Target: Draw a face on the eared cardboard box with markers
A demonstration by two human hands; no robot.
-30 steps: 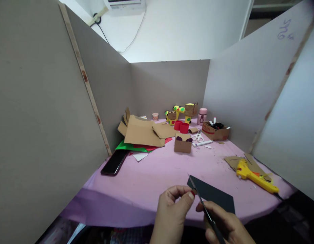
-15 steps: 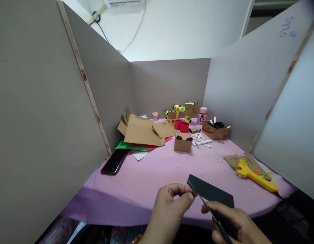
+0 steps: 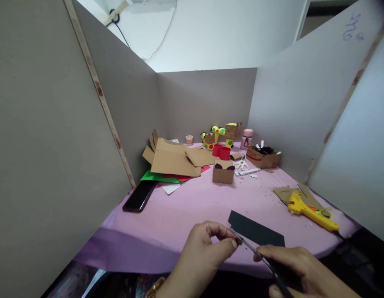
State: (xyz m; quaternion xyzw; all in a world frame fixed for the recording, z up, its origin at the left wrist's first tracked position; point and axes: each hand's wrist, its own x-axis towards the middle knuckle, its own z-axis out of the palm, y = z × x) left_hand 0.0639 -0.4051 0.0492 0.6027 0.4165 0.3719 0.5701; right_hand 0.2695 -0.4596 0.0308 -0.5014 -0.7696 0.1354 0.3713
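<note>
At the table's front edge my left hand [image 3: 207,248] is closed in a pinch, thumb against forefinger. Between those fingertips sits a tiny dark piece [image 3: 239,241], mostly covered, its material unclear. My right hand [image 3: 299,267] is wrapped round a pair of scissors [image 3: 252,249] with thin metal blades and dark handles. The blades point up and left, their tips beside the pinched piece. Just beyond both hands a strip of black paper [image 3: 257,229] lies flat on the pink tablecloth [image 3: 192,207].
On the right, a yellow glue gun [image 3: 312,213] rests by cardboard scraps. A small cardboard box [image 3: 223,176] stands mid-table, red rings [image 3: 224,153] behind it. Cardboard sheets [image 3: 175,157] and a phone [image 3: 139,198] lie left. White scissors [image 3: 241,164] and a box of markers [image 3: 263,157] are farther back.
My right hand and the scissors have shifted slightly right and down, with the blades at a flatter angle beside the pinched piece. The left hand keeps its pinch.
</note>
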